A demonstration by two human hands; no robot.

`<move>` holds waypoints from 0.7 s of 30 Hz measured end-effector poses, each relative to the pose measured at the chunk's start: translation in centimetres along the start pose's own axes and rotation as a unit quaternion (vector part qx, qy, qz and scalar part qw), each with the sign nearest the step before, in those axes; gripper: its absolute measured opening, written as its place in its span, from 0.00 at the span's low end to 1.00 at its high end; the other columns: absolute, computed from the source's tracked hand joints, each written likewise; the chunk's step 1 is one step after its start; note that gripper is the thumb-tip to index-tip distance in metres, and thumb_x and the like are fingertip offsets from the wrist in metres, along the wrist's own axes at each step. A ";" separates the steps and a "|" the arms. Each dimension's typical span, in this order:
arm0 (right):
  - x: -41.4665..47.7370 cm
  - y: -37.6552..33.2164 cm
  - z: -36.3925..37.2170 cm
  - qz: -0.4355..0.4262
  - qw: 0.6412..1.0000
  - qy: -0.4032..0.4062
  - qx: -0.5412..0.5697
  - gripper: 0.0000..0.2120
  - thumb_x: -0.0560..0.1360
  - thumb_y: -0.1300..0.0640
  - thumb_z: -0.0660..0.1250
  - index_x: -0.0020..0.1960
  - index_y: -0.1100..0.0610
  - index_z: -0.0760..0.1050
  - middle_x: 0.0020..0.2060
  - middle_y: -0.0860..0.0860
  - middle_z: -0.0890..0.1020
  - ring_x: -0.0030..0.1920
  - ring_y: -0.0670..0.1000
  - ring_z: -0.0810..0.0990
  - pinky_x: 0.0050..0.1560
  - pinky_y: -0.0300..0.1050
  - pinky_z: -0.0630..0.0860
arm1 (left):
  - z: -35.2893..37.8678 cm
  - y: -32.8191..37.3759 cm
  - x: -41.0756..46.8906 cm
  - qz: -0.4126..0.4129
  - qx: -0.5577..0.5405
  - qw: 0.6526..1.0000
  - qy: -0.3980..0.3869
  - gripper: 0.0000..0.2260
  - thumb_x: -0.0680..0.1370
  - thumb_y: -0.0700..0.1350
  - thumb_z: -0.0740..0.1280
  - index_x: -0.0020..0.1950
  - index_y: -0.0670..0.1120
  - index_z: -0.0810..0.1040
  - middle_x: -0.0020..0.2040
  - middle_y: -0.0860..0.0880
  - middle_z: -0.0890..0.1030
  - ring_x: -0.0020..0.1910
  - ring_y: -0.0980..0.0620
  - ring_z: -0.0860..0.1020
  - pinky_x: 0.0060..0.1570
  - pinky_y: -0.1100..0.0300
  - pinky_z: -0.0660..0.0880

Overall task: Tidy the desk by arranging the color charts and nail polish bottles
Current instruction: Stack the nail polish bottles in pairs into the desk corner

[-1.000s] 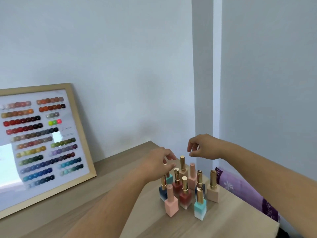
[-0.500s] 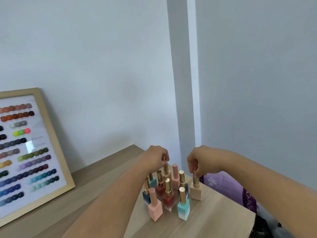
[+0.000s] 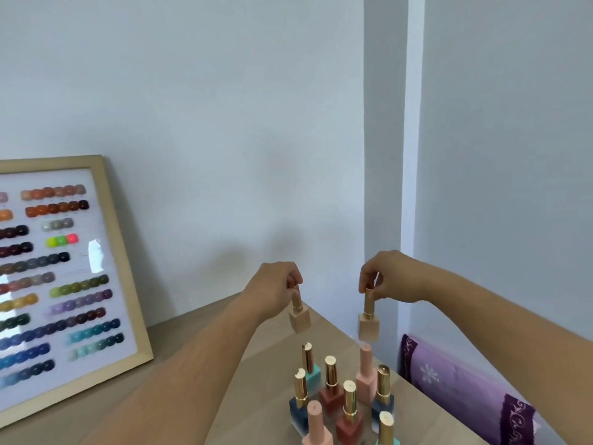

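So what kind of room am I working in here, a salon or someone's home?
Probably a home nail-art corner, not certainly: a framed nail color chart leans against a plain wall, nail polish bottles cluster on a small wooden desk, and purple floral bedding lies beside it.

A light wooden desk (image 3: 263,374) carries a wood-framed nail colour chart (image 3: 61,284) leaning on the wall. Well right of that chart, near the desk's corner, stands a cluster of 8 square-based nail polish bottles (image 3: 340,396).

Beige nail polish bottle (image 3: 299,319) held by cap in left hand (image 3: 278,289), second beige bottle (image 3: 368,326) in right hand (image 3: 390,277), both lifted above bottle cluster (image 3: 340,399) on wooden desk (image 3: 179,374); framed color chart (image 3: 61,284) leaned against wall.
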State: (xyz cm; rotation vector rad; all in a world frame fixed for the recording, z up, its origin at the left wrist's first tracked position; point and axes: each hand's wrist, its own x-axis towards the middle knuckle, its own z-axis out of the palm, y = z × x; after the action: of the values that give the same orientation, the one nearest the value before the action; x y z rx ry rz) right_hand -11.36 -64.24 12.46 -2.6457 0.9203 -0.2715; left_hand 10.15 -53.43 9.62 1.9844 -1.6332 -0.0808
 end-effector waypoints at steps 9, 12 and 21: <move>11.5 -1.9 5.7 -0.054 0.997 0.009 0.061 0.07 0.71 0.61 0.69 0.41 0.49 0.79 0.39 0.41 0.76 0.42 0.45 0.78 0.33 0.30 0.66 | 1.4 -7.3 1.9 -0.081 -0.054 0.994 0.053 0.10 0.72 0.35 0.66 0.47 0.49 0.76 0.42 0.55 0.76 0.43 0.55 0.76 0.45 0.63 0.74; 13.6 -2.8 7.0 -0.074 0.995 -0.007 0.061 0.07 0.72 0.62 0.68 0.43 0.50 0.80 0.39 0.41 0.76 0.45 0.47 0.78 0.34 0.31 0.67 | 2.0 -8.8 2.3 -0.087 -0.070 0.992 0.059 0.11 0.72 0.34 0.66 0.48 0.49 0.76 0.42 0.54 0.77 0.43 0.57 0.76 0.44 0.67 0.73; 15.6 -2.9 10.0 -0.106 0.984 -0.001 0.140 0.15 0.71 0.61 0.70 0.55 0.48 0.78 0.48 0.44 0.79 0.47 0.46 0.80 0.43 0.31 0.72 | 3.8 -9.9 2.1 -0.087 -0.106 0.985 0.105 0.12 0.71 0.40 0.70 0.50 0.55 0.74 0.45 0.59 0.77 0.47 0.59 0.76 0.48 0.63 0.73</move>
State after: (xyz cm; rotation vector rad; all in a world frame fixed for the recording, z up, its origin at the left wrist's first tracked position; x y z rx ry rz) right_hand 5.18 -69.50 5.37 -2.4777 0.5517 -0.4152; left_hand 18.01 -55.85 2.51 1.8966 -1.2645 -0.1037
